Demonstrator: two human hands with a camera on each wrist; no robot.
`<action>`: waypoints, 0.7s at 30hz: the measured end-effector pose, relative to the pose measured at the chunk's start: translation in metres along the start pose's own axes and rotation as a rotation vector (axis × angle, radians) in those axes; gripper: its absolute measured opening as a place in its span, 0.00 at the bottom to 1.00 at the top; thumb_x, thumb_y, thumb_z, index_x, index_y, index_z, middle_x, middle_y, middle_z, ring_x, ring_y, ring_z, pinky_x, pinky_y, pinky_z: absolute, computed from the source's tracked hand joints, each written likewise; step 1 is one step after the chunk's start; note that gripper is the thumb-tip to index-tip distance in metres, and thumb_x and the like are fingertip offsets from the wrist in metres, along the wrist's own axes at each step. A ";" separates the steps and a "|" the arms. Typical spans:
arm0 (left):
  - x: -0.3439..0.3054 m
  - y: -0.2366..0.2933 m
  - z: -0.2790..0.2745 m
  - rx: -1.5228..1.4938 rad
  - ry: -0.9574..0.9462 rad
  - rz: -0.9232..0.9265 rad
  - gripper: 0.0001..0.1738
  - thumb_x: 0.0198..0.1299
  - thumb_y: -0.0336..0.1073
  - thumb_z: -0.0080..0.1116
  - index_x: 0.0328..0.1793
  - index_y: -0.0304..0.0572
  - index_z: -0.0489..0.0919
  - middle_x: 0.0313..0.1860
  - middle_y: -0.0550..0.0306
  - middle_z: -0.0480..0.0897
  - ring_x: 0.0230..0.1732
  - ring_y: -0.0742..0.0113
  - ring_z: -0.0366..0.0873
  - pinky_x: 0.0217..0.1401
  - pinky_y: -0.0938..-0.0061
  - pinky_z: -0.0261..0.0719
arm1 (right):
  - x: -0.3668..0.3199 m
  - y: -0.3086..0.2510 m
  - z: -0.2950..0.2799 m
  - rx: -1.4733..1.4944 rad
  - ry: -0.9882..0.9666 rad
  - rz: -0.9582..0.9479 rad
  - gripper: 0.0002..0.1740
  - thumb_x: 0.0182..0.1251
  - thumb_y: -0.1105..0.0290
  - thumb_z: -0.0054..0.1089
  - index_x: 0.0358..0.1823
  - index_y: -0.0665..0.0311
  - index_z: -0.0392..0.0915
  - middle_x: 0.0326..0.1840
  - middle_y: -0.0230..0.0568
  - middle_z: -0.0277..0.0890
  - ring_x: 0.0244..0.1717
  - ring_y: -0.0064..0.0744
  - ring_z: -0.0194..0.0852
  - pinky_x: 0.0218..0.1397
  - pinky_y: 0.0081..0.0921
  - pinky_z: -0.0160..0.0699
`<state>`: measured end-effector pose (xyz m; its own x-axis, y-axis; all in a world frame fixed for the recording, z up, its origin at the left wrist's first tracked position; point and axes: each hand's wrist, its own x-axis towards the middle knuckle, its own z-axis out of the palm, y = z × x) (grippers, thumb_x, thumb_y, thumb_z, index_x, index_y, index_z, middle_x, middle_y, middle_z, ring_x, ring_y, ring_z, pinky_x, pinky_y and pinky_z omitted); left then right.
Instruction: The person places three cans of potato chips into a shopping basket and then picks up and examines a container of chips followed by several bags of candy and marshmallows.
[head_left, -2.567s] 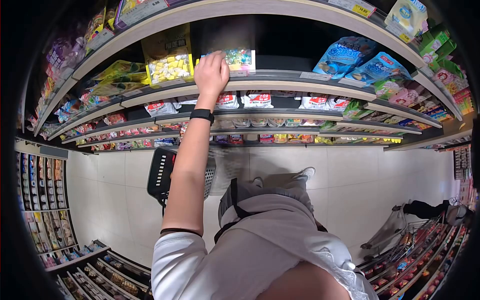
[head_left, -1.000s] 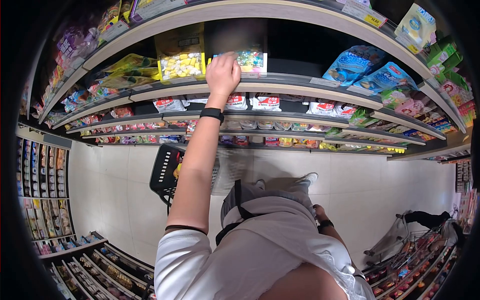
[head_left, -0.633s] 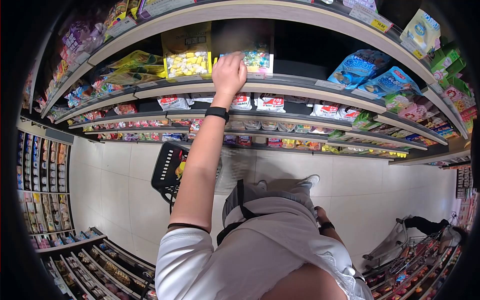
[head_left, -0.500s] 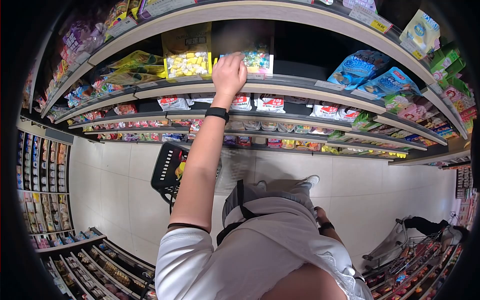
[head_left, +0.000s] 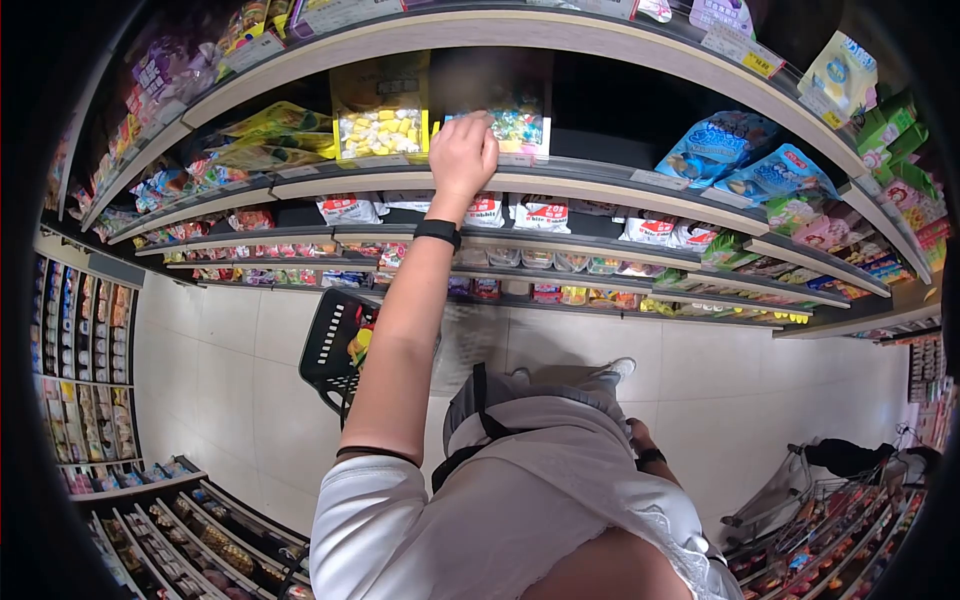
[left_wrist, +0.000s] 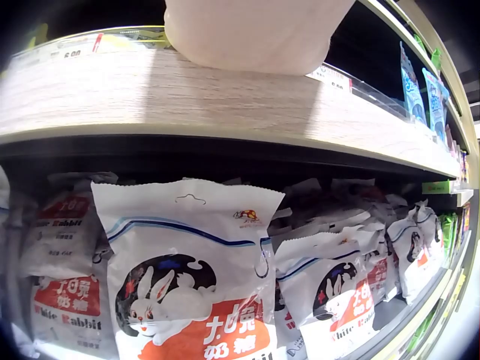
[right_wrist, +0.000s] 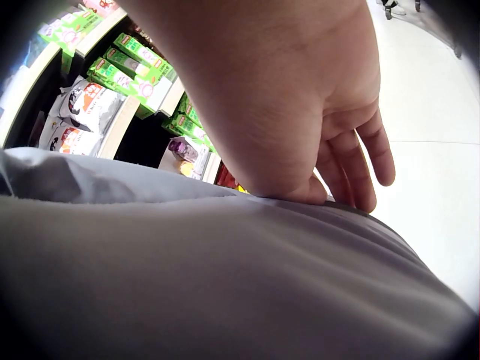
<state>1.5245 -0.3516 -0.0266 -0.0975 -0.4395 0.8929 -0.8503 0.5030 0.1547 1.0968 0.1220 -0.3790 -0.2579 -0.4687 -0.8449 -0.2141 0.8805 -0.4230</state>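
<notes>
In the head view my left hand lies at the front lip of a shelf, against the lower left of a bag of blue and green candies. Its fingers bend toward the bag, their tips hidden, so a grip cannot be told. A bag of yellow and white candies stands just left. The left wrist view shows only a pale, overexposed part of this hand over the shelf edge. Hanging beside the clothing, my right hand has loosely curled fingers and holds nothing visible.
White Rabbit bags fill the shelf below the left hand. Blue bags lie farther right on the upper shelf. A black basket with colourful packages is left of the body, and a shopping cart stands at the lower right.
The shelves and left hand sit farther right in the head view than at first, with the hand still at the same bag. My right hand has come into view beside the body.
</notes>
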 end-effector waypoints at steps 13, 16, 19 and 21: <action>-0.005 0.001 -0.011 -0.139 -0.002 -0.037 0.08 0.58 0.32 0.58 0.43 0.42 0.84 0.47 0.54 0.85 0.52 0.54 0.80 0.57 0.63 0.76 | -0.043 -0.040 -0.007 -0.385 -0.028 -0.217 0.22 0.65 0.74 0.47 0.61 0.70 0.74 0.48 0.57 0.81 0.41 0.49 0.85 0.36 0.41 0.87; -0.020 0.009 -0.039 -0.172 0.090 -0.123 0.12 0.56 0.30 0.60 0.47 0.39 0.80 0.53 0.49 0.81 0.59 0.48 0.75 0.64 0.58 0.69 | -0.021 -0.012 -0.012 -0.525 -0.008 -0.377 0.23 0.63 0.72 0.52 0.58 0.73 0.75 0.49 0.57 0.81 0.43 0.48 0.85 0.41 0.39 0.86; -0.050 -0.012 -0.065 -0.027 0.142 -0.247 0.21 0.56 0.32 0.60 0.57 0.36 0.73 0.63 0.41 0.72 0.67 0.44 0.66 0.70 0.53 0.60 | -0.024 -0.004 -0.010 -0.419 -0.013 -0.345 0.22 0.62 0.69 0.54 0.56 0.73 0.77 0.48 0.57 0.82 0.42 0.46 0.85 0.41 0.38 0.85; -0.059 -0.044 -0.087 0.079 0.208 -0.323 0.25 0.59 0.35 0.59 0.61 0.33 0.69 0.68 0.38 0.67 0.70 0.42 0.61 0.73 0.51 0.55 | -0.015 0.009 -0.007 -0.259 0.003 -0.218 0.21 0.62 0.67 0.55 0.54 0.72 0.79 0.44 0.54 0.83 0.41 0.44 0.85 0.39 0.38 0.83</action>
<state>1.6128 -0.2831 -0.0496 0.2820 -0.4019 0.8712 -0.8579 0.3010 0.4165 1.0918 0.1364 -0.3680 -0.1828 -0.6443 -0.7426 -0.4969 0.7123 -0.4957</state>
